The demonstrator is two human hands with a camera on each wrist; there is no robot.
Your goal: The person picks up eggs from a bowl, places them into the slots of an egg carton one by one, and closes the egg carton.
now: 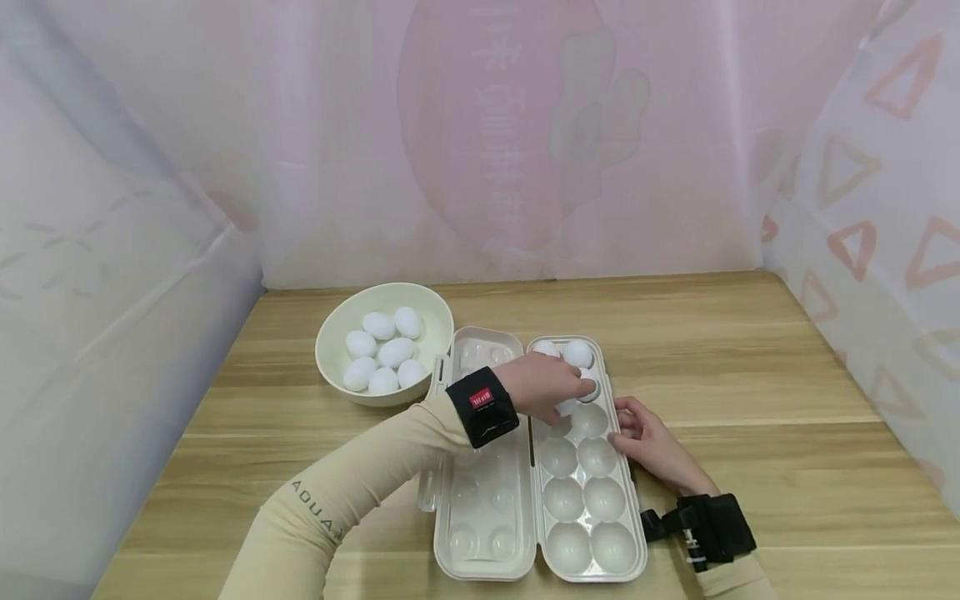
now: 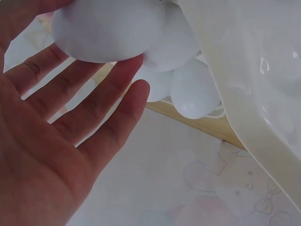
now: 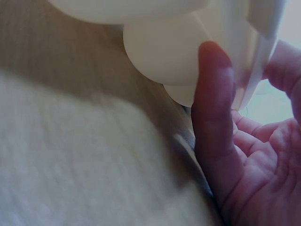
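Observation:
An open cream egg carton lies on the wooden table, its cupped tray [image 1: 637,533] on the right and its lid [image 1: 480,517] on the left. Two white eggs [image 1: 577,352] sit in the tray's far row. My left hand [image 1: 551,385] hovers over the second row and pinches a white egg [image 1: 566,407] at its fingertips; another egg [image 1: 590,387] lies just beside them. In the left wrist view the egg [image 2: 103,28] rests against my fingertips [image 2: 134,92], next to the tray [image 2: 254,70]. My right hand [image 1: 648,442] touches the tray's right edge, its fingers [image 3: 214,108] relaxed against the tray wall [image 3: 164,52].
A cream bowl [image 1: 330,329] with several white eggs [image 1: 382,362] stands left of the carton at the back. Pink and white curtain walls close in the table on the left, back and right. Bare wood lies right of the carton.

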